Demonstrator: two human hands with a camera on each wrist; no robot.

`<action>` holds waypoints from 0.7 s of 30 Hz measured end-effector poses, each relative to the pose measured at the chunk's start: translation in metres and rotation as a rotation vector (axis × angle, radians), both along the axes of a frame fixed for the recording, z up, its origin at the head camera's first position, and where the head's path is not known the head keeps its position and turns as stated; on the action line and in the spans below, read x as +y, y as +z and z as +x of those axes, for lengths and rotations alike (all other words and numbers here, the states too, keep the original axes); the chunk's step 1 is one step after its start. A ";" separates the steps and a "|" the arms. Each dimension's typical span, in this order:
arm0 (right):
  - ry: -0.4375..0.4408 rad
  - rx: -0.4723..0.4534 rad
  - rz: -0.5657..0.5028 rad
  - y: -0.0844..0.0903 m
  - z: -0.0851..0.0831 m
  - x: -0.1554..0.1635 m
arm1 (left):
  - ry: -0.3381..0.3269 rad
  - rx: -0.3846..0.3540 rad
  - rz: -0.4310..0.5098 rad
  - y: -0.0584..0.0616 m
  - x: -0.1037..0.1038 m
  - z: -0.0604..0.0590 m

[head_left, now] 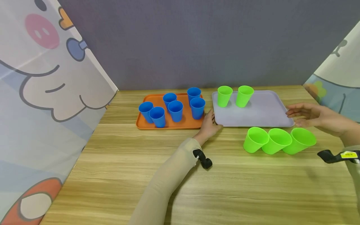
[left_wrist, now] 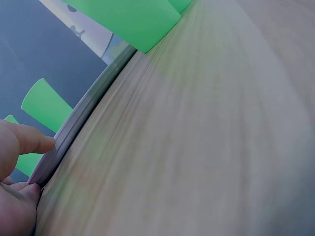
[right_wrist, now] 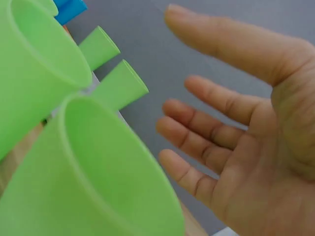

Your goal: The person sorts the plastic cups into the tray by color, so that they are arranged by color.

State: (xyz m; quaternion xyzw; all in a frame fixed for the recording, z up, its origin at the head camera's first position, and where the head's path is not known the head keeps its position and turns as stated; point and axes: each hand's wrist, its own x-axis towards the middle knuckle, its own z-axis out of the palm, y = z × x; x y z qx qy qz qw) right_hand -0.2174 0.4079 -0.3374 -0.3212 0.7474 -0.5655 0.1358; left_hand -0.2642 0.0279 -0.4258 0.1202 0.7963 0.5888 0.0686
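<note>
A pale lavender-grey tray [head_left: 260, 114] lies at the back right with two green cups on it, a left one [head_left: 224, 97] and a right one [head_left: 243, 97]. My left hand [head_left: 208, 125] rests at its front left corner. In the left wrist view the thumb [left_wrist: 37, 140] reaches to the tray's rim [left_wrist: 81, 115]. My right hand [head_left: 316, 117] is by the tray's right edge, holding nothing; in the right wrist view its palm [right_wrist: 256, 182] shows with fingers spread. Three green cups stand side by side before the tray, the right one [head_left: 295, 145] nearest this hand.
Just left of the lavender tray, an orange tray [head_left: 132, 127] bears several blue cups [head_left: 176, 112]. Behind both trays rises a grey wall panel [head_left: 211, 43]. Printed cartoon cloth [head_left: 50, 78] hangs at the left. The wooden table [head_left: 239, 187] spreads in front.
</note>
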 end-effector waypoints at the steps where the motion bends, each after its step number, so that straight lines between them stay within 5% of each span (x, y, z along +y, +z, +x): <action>1: 0.052 -0.007 -0.047 -0.002 0.001 0.003 | 0.001 -0.001 0.002 0.000 0.000 0.000; 4: 0.178 -0.009 -0.138 -0.007 0.003 0.011 | 0.001 0.002 0.006 0.001 0.000 0.001; 15: 0.420 0.052 -0.261 -0.032 0.013 0.024 | 0.003 -0.004 -0.012 0.000 0.000 0.001; 21: 0.484 -0.072 -0.291 -0.047 0.021 0.028 | 0.008 0.001 -0.020 0.001 0.001 0.001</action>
